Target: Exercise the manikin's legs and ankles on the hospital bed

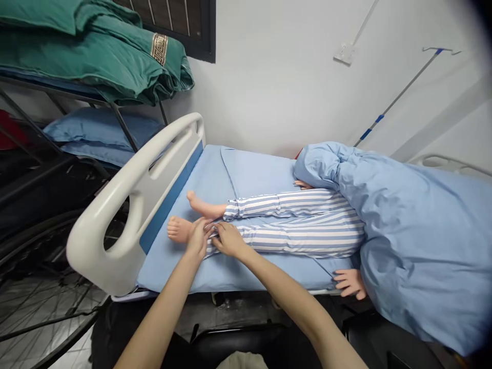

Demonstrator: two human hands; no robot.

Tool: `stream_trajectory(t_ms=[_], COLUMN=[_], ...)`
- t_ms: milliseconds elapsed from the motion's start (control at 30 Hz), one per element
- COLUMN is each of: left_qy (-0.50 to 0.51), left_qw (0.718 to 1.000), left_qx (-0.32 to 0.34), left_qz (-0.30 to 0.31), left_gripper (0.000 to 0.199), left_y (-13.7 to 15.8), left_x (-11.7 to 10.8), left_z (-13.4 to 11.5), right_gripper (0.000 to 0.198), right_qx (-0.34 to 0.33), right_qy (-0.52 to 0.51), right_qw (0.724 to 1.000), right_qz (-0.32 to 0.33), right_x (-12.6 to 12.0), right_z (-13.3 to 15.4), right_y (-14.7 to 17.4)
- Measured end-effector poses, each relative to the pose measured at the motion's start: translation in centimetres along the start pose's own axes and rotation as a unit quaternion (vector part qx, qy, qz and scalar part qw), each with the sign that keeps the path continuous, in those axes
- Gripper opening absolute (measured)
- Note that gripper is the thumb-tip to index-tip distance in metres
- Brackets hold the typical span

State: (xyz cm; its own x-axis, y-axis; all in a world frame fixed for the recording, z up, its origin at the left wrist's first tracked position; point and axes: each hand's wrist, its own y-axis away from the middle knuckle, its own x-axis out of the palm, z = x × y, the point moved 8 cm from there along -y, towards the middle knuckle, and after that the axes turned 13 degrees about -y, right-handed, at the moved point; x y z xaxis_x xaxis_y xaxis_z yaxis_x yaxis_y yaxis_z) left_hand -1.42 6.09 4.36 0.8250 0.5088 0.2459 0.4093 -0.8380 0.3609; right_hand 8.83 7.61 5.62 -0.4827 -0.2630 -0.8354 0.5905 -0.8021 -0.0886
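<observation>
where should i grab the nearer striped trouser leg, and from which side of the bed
Probably by the cuff, pinched at its near edge, coming from the near side of the bed: the fabric seems to flare there, between the left hand and right hand.

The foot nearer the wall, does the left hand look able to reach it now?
Probably yes: the far foot lies uncovered just beyond the left hand, with nothing visible blocking the way.

A white wall (269, 92) rises behind a bed (253, 166), with a socket (345, 54) and pole (400, 96) at far right, a dark-framed window (175, 16) far left, and floor tiles (78, 351) near left.
</observation>
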Motion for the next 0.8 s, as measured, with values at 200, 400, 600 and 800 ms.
stream_trajectory(t_ms=[200,400,600,800], left_qy=[-0.075,-0.028,0.058,0.071], left_qw=[0.991,0.995,0.990,0.979], left_qx=[0.069,-0.024,-0.114,-0.179], left_qz=[-0.083,-0.093,-0.058,-0.065], left_gripper=[0.009,0.012,0.008,0.007], left_y=[3.8,4.0,3.9,2.8], left_x=[-9.6,-8.7,-2.2,-1.7], left_z=[3.0,5.0,6.1,6.0], right_gripper=[0.068,0.060,0.056,0.066], right_qx=[-0.027,0.068,0.080,-0.004], right_qy=[0.011,0.095,0.068,-0.250], right_qw=[0.999,0.992,0.991,0.966], right_qz=[0.035,0.057,0.078,0.067], right_x=[3.2,3.4,-0.2,-2.7], right_z=[3.3,0.5,-1.9,1.4], right_y=[-2.0,-0.8,2.1,-3.0])
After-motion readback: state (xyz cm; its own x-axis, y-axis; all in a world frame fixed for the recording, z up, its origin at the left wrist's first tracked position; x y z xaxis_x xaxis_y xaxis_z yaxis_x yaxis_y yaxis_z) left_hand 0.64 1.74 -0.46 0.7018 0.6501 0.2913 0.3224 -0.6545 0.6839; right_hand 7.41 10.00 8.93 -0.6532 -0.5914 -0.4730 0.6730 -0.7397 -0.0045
